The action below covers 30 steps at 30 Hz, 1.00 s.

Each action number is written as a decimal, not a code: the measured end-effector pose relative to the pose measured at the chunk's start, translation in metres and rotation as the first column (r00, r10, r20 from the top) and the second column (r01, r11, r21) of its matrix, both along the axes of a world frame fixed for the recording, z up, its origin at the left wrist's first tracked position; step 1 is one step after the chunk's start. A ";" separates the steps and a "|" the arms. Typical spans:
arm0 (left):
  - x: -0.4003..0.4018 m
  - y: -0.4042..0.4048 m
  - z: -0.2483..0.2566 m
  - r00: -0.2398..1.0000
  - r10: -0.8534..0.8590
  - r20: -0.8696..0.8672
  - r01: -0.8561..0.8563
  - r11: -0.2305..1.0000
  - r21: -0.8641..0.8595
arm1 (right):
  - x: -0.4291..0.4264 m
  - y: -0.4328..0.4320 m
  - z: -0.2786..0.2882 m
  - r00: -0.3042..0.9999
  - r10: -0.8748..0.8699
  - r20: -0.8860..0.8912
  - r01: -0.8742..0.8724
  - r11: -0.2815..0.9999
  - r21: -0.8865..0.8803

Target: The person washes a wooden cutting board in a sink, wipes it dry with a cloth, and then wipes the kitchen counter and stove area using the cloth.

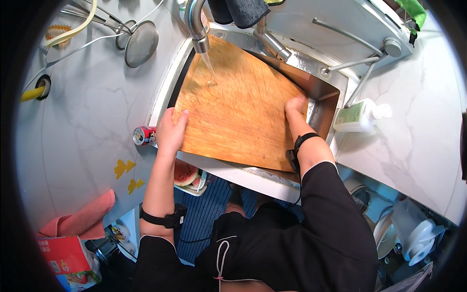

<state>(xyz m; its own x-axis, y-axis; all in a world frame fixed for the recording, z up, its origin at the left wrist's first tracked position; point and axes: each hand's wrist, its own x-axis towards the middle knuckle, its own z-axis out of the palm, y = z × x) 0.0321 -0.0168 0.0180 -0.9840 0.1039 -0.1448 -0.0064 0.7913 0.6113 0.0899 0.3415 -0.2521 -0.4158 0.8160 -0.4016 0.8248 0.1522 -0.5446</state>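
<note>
A large wooden cutting board point(237, 109) lies tilted over the sink point(328, 109), covering most of it. My left hand point(173, 127) grips its left edge, thumb on the top face and fingers hidden behind. At the right edge, my right hand point(296, 105) holds the board with the fingers curled over or behind the rim, partly out of sight. Water runs from the metal faucet point(201, 42) onto the upper left part of the wood, which looks wet there.
A drink can point(144, 135) stands left of the sink, near my left hand. A white pump bottle point(355, 116) lies or stands at the right. Wire strainers point(141, 43) hang upper left; dark cloths point(240, 12) hang behind the faucet. Cut watermelon point(185, 173) sits below the sink's front edge.
</note>
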 end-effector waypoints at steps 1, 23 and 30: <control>-0.008 0.022 0.007 0.997 -0.080 -0.016 0.081 0.996 0.026 | -0.004 0.025 -0.037 0.936 -0.140 -0.324 0.127 0.990 -0.061; -0.005 0.023 0.007 0.997 -0.078 -0.023 0.077 0.997 -0.027 | -0.007 0.015 -0.005 0.918 0.320 -0.234 -0.226 0.907 0.355; -0.005 0.017 0.002 0.998 -0.059 -0.002 0.059 0.997 0.048 | 0.009 0.019 -0.008 0.803 0.150 -0.577 -0.118 0.989 0.093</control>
<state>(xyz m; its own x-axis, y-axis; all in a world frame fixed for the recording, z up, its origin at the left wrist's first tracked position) 0.0266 -0.0002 0.0205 -0.9760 0.1687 -0.1376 0.0399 0.7600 0.6487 0.0993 0.3608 -0.2600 -0.6648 0.7469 -0.0100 0.3256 0.2778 -0.9038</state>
